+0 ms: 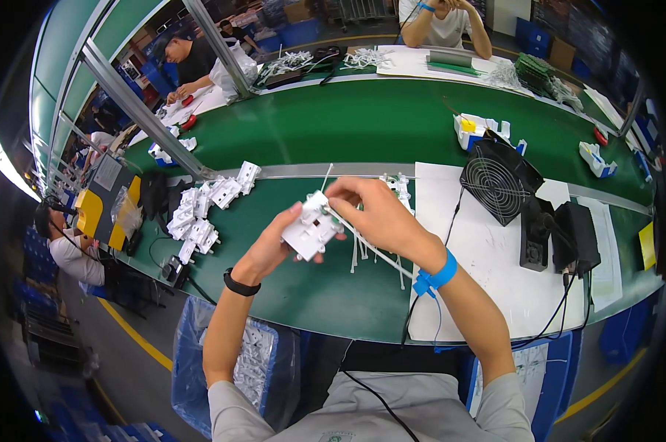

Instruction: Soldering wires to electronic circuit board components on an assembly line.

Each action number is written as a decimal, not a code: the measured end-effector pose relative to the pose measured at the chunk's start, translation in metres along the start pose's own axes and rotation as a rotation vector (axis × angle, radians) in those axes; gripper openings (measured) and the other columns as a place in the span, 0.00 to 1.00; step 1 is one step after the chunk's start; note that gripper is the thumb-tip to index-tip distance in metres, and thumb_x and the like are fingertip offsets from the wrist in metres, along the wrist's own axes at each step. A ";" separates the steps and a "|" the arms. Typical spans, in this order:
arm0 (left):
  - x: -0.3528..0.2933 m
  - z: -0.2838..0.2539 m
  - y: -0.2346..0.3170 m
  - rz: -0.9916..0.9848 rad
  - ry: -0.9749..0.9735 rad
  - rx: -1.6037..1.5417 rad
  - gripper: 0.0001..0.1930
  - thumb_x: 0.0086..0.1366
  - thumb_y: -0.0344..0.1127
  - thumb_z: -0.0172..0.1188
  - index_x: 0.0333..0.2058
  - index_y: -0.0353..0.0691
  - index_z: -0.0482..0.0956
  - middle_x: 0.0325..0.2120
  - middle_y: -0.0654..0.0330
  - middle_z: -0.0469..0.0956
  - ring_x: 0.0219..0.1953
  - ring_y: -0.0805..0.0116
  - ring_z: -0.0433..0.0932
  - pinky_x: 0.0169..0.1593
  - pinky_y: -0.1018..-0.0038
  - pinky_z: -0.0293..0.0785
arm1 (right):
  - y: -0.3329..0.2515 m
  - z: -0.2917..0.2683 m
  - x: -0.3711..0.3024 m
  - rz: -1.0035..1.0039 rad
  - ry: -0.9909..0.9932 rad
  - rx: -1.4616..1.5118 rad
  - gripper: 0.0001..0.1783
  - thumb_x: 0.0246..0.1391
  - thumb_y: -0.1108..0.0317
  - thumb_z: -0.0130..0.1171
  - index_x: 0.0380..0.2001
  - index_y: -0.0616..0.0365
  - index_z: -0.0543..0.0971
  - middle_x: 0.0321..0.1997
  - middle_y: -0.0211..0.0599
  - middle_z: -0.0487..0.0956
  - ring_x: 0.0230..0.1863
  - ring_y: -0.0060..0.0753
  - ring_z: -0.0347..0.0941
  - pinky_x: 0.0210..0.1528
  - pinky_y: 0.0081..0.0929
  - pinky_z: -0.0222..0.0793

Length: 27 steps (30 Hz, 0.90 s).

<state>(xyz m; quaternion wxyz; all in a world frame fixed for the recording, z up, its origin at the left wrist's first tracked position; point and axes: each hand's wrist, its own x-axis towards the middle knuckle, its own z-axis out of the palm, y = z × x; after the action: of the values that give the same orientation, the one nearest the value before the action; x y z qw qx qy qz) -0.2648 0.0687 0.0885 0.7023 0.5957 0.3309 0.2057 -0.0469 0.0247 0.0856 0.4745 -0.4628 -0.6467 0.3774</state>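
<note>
While left hand grips white socket module; right hand pinches cable tie.

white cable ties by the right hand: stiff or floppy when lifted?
The cable ties look thin and long, so they probably bend, not droop. Likely very light. The loose spread on the green belt suggests they scatter if pushed.

Bare green counter lay open beneath both hands. To the left a heap of white sockets blocked the way; to the right stood a black fan, with loose white cable ties strewn between.
</note>
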 end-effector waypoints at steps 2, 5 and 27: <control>0.006 -0.013 -0.013 0.035 -0.044 0.091 0.28 0.79 0.56 0.42 0.53 0.37 0.80 0.40 0.54 0.86 0.29 0.73 0.82 0.31 0.80 0.73 | 0.014 -0.002 -0.002 -0.055 0.008 -0.032 0.11 0.63 0.69 0.60 0.41 0.69 0.81 0.33 0.44 0.84 0.34 0.33 0.80 0.42 0.31 0.76; 0.015 -0.003 -0.015 0.213 0.088 0.282 0.13 0.72 0.35 0.63 0.49 0.32 0.81 0.34 0.61 0.85 0.35 0.79 0.82 0.35 0.80 0.75 | 0.011 -0.007 -0.009 -0.038 0.070 -0.105 0.12 0.63 0.69 0.60 0.38 0.71 0.82 0.32 0.45 0.84 0.33 0.32 0.80 0.39 0.31 0.75; 0.128 0.123 -0.025 0.542 0.316 0.161 0.08 0.67 0.30 0.65 0.36 0.35 0.75 0.30 0.67 0.78 0.32 0.83 0.73 0.35 0.81 0.67 | 0.032 -0.070 -0.089 -0.053 0.692 -0.036 0.26 0.56 0.68 0.70 0.52 0.64 0.69 0.35 0.45 0.78 0.36 0.40 0.76 0.41 0.36 0.74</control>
<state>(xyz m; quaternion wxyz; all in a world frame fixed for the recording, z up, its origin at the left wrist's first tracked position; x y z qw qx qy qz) -0.0914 0.0651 0.0446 0.5126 0.6764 0.2803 0.4484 0.0390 -0.0475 0.0513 0.6671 -0.5548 -0.4656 0.1743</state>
